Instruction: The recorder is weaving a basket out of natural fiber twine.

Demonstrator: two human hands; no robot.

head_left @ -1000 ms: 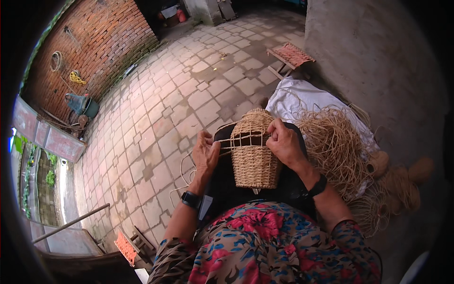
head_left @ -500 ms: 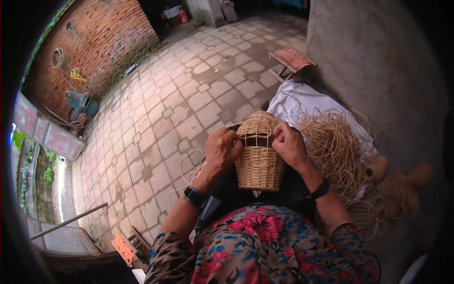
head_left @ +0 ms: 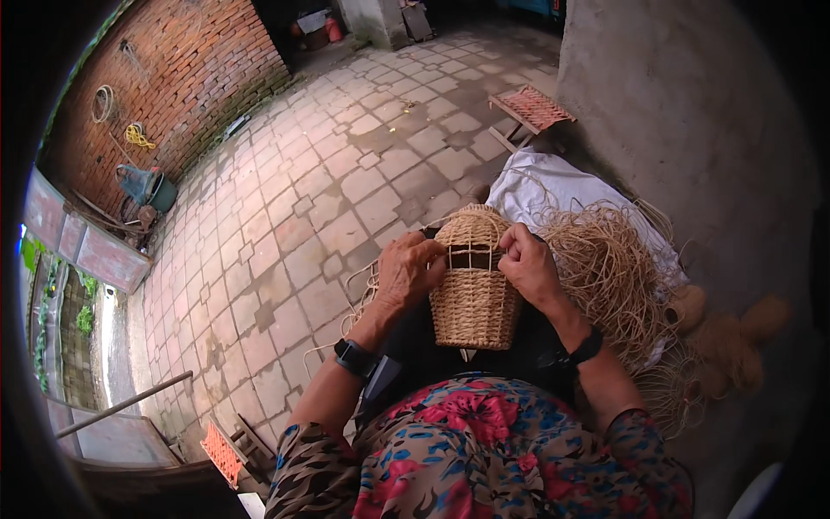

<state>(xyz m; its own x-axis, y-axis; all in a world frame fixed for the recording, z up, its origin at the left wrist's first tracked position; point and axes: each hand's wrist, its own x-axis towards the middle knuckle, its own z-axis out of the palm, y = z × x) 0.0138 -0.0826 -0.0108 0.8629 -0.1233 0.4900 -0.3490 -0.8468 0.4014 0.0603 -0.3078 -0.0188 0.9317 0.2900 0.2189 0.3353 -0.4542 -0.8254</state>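
Note:
A tan woven basket (head_left: 474,307) rests in my lap, its closely woven body toward me. Across its middle runs a dark gap bridged by a few thin upright strands, with a rounded woven section (head_left: 471,227) beyond. My left hand (head_left: 409,270) is closed at the left edge of that gap, its fingertips partly hidden. At the right edge, my right hand (head_left: 527,266) has thumb and fingers pinched together against the weave. Loose cord (head_left: 370,281) trails out beside my left hand. Any thin strand between my fingers is too small to make out.
To my right, a tangled heap of tan cord (head_left: 605,268) lies on a white sheet (head_left: 527,186), near rounded woven pieces (head_left: 686,307). A low stool with a red woven seat (head_left: 534,107) stands ahead by the grey wall (head_left: 692,130). Another orange-seated stool (head_left: 222,454) is at lower left.
The view has shifted very slightly. Both hands stay at the sides of the basket's gap, with almost no visible movement.

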